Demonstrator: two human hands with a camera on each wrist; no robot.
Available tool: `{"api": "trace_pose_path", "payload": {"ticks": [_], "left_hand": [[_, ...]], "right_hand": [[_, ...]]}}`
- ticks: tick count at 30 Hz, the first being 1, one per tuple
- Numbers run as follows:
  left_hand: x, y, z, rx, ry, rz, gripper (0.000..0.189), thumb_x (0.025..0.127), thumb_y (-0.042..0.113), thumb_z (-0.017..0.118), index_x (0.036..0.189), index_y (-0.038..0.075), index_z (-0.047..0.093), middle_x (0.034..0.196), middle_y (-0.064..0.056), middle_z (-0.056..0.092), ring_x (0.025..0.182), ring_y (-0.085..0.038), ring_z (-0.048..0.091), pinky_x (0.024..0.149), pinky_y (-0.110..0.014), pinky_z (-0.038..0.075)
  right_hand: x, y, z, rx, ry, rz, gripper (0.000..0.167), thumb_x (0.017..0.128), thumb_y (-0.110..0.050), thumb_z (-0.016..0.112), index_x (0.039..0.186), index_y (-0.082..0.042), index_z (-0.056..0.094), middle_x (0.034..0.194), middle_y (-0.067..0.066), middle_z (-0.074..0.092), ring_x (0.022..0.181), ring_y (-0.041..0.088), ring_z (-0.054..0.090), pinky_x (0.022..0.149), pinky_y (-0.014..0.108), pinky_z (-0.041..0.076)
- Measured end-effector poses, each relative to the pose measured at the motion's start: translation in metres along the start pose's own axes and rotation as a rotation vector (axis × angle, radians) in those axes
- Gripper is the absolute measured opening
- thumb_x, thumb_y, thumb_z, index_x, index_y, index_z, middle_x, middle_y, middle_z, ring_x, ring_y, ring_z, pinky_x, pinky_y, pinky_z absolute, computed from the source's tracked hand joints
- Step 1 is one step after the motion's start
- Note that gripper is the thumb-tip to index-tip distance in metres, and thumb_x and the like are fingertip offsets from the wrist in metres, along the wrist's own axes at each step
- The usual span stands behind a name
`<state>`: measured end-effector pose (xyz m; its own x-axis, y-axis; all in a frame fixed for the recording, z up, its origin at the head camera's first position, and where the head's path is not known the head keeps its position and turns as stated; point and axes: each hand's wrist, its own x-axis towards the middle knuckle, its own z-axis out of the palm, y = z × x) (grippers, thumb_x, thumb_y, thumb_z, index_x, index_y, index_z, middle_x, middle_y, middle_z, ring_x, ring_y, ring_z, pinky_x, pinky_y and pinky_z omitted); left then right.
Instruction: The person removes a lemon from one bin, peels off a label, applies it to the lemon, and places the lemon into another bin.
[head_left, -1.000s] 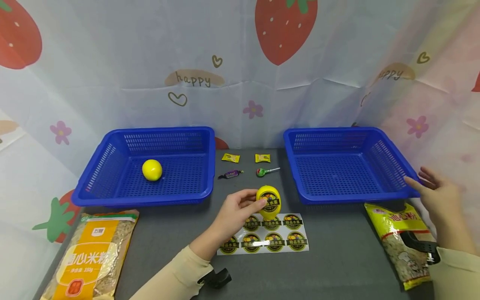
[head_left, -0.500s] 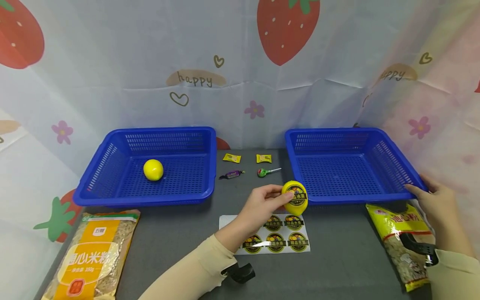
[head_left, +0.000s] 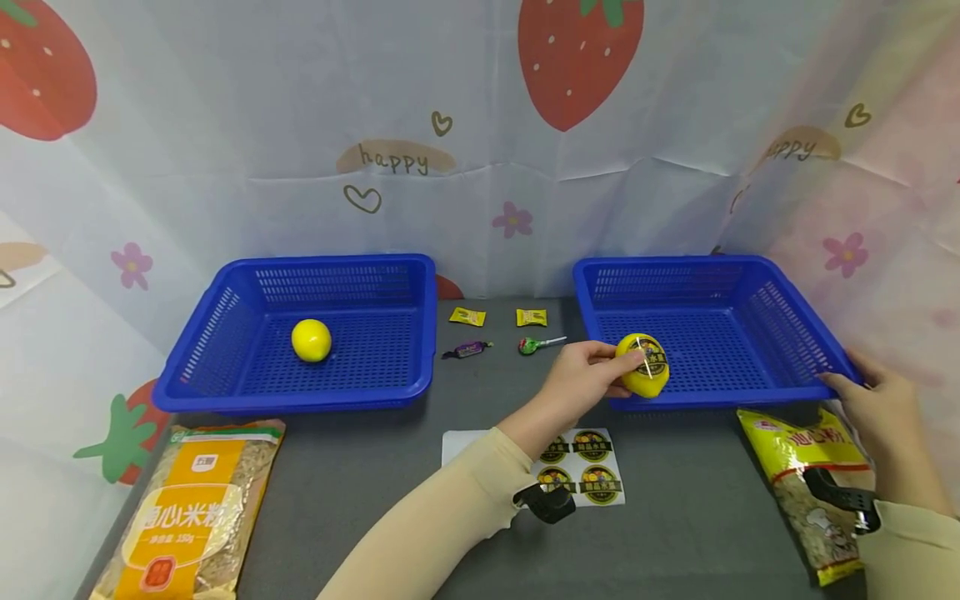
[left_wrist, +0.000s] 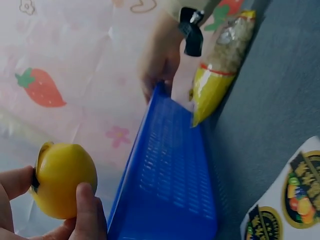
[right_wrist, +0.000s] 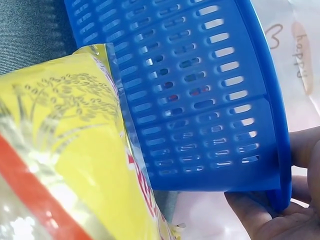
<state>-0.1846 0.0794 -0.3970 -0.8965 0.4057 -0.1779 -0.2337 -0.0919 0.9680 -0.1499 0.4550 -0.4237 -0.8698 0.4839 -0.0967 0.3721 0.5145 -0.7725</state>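
Observation:
A yellow lemon (head_left: 647, 385) with a round black fruit label (head_left: 654, 357) stuck on it is pinched between the thumb and fingers of my left hand (head_left: 581, 379). That hand is over the front left edge of the right blue basket (head_left: 750, 390). In the left wrist view the lemon (left_wrist: 65, 182) is beside the basket wall, with its label mostly turned out of sight. My right hand (head_left: 885, 402) grips the basket's front right corner, and the right wrist view has its thumb and fingers (right_wrist: 252, 215) around the rim. Another lemon (head_left: 311, 341) lies in the left blue basket (head_left: 300, 402).
A sheet of round labels (head_left: 577, 467) lies at the middle front, partly under my left forearm. Candies (head_left: 468, 317) and a lollipop (head_left: 528, 345) sit between the baskets. Food bags stand at the left (head_left: 187, 508) and right (head_left: 813, 492). A printed curtain (head_left: 480, 100) hangs behind.
My left hand has carried the labelled lemon rightward, from above the label sheet to the right basket. My right hand has closed around that basket's corner.

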Motion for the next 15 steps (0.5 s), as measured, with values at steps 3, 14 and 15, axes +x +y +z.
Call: {"api": "trace_pose_path", "payload": {"ticks": [3, 14, 15], "left_hand": [[0.006, 0.002, 0.007, 0.062, 0.044, 0.011, 0.039, 0.092, 0.033, 0.075, 0.116, 0.003, 0.070, 0.098, -0.003, 0.073, 0.079, -0.016, 0.072, 0.075, -0.031, 0.061], [0.013, 0.005, 0.019, 0.308, 0.181, 0.022, 0.047, 0.089, 0.046, 0.076, 0.112, 0.006, 0.070, 0.090, -0.001, 0.075, 0.065, -0.017, 0.071, 0.061, -0.026, 0.058], [0.014, 0.005, 0.019, 0.317, 0.193, 0.021, 0.047, 0.089, 0.046, 0.075, 0.113, 0.006, 0.070, 0.089, -0.001, 0.075, 0.065, -0.016, 0.071, 0.060, -0.026, 0.057]], "right_hand": [[0.000, 0.001, 0.000, -0.018, 0.002, 0.007, 0.067, 0.104, -0.032, 0.051, 0.159, -0.005, 0.022, 0.153, 0.035, 0.037, 0.075, -0.015, 0.047, 0.062, 0.006, 0.050], [0.000, 0.001, -0.003, -0.055, -0.010, -0.010, 0.069, 0.103, -0.036, 0.052, 0.159, -0.008, 0.021, 0.152, 0.034, 0.038, 0.076, -0.017, 0.046, 0.064, 0.006, 0.050], [0.000, 0.001, -0.003, -0.056, -0.010, -0.010, 0.069, 0.103, -0.036, 0.051, 0.159, -0.008, 0.021, 0.152, 0.034, 0.039, 0.076, -0.017, 0.046, 0.063, 0.006, 0.050]]}}
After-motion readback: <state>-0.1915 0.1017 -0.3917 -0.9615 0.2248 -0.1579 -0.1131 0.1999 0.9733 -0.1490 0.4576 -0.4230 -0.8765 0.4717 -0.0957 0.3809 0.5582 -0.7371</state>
